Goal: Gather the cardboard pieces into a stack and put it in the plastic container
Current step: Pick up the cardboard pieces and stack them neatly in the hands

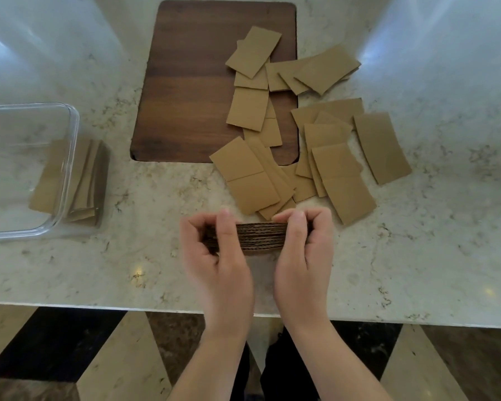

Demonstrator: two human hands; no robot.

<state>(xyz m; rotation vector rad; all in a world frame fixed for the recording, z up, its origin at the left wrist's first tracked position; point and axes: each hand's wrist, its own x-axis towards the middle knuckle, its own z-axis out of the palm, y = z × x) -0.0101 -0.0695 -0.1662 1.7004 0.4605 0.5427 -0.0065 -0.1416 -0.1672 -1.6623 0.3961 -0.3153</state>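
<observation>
Cardboard stack sits gripped edge-on between left hand and right hand near the desk's front edge. Many loose pieces remain mid-desk; the plastic container at the left edge already seems to hold some.

Marble counter bears wooden board, loose cardboard pieces, clear container

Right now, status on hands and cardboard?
Both hands, left hand and right hand, shut on cardboard stack. Loose pieces still scattered. Plastic container left, path clear.
</observation>
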